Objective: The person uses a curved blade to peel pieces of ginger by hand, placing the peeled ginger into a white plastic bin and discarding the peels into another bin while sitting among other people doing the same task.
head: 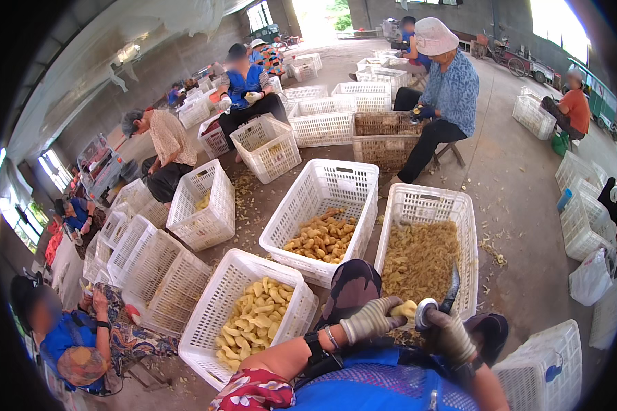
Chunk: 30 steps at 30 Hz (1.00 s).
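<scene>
My left hand (368, 319), in a striped work glove, grips a pale yellow, ginger-like root piece (404, 309) above my lap. Close beside it, my right hand (451, 334), also gloved, holds a curved dark-bladed knife (452, 290). A round metal part (425, 310) shows at the right fingers, against the root's end. Beyond the hands stands a white crate of fibrous peelings (420, 262). Peeled yellow roots (257, 321) partly fill the crate at left. Tan unpeeled roots (325, 235) lie in the middle crate.
Several people sit around on low stools, including one in a blue patterned shirt (452, 87) and one in a blue vest (69, 339) at left. An upturned-looking crate (542, 367) stands at lower right. Peel scraps (493, 249) litter the concrete floor.
</scene>
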Motion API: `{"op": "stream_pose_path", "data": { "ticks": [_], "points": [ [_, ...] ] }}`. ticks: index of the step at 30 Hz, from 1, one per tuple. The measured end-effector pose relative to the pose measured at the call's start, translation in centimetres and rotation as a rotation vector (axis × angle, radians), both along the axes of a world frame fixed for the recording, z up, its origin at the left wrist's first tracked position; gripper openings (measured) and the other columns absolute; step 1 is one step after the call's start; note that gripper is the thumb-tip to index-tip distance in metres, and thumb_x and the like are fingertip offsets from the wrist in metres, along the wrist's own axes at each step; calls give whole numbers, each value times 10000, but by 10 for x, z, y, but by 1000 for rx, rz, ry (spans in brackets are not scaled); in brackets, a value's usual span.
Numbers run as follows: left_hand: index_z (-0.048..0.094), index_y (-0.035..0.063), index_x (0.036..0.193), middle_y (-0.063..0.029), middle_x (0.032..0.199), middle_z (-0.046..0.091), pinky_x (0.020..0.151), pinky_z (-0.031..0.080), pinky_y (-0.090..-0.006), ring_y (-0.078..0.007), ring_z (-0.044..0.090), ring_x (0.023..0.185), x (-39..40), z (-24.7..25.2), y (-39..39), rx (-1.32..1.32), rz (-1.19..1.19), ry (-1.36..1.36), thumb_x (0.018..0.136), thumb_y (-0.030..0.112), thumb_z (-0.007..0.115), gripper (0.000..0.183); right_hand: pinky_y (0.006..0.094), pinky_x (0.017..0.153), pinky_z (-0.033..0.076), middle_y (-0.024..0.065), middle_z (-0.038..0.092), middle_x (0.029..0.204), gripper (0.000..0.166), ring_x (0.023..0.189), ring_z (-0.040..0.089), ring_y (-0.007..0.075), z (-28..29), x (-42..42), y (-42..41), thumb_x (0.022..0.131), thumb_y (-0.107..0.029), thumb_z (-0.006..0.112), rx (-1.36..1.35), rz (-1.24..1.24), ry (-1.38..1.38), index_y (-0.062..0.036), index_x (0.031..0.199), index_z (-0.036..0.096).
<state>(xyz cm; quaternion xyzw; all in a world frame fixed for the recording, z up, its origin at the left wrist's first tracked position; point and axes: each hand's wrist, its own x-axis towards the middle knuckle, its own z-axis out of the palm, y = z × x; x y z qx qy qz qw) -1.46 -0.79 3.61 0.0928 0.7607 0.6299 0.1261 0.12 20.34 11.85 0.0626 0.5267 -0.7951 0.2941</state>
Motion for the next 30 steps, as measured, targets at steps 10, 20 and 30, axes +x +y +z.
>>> {"op": "stream_pose_path", "data": {
  "ticks": [10, 20, 30],
  "points": [
    [618, 56, 1084, -188, 910, 697, 743, 521, -415, -351, 685, 884, -6, -5, 11, -343, -128, 21, 800, 142, 723, 314, 308, 744, 548, 87, 692, 967, 281, 845, 673, 185, -40, -14, 10, 895, -174, 604, 317, 157, 254, 24, 1091, 639],
    [569, 24, 1097, -97, 1012, 646, 774, 570, -301, -222, 647, 877, -16, -129, 17, -242, -212, 367, 1041, 185, 478, 193, 290, 739, 570, 88, 709, 1037, 367, 897, 685, 138, -117, -24, 22, 891, -243, 704, -33, 157, -10, 6, 1151, 629],
    [636, 50, 1102, -190, 884, 703, 737, 530, -409, -351, 691, 855, -17, -126, 18, -26, -135, 69, 803, 236, 721, 362, 310, 787, 563, 91, 705, 1019, 361, 886, 682, 177, -110, -21, 14, 882, -227, 685, 135, 155, 30, 19, 1140, 630]
  ]
}}
